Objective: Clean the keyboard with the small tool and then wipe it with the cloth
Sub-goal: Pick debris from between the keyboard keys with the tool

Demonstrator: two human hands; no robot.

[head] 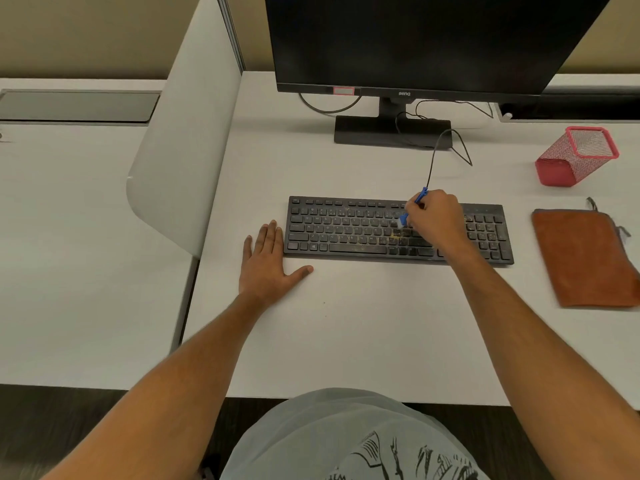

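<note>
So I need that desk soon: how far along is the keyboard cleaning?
Nothing looks finished. In hand: the right hand grips the small blue brush on the keyboard, where yellowish crumbs remain; the left hand rests flat beside it. Left: wiping, as the orange cloth lies untouched.

Office workstation: white surface [346, 323], black monitor [433, 39] on stand at far edge, keyboard [346, 230] before it, white partition [187, 150] dividing off neighbouring desk [69, 254] left, red mesh pen holder [576, 155] right.

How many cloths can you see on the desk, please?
1: an orange cloth lies flat on the desk, right of the keyboard and apart from it. None other shows.
</note>
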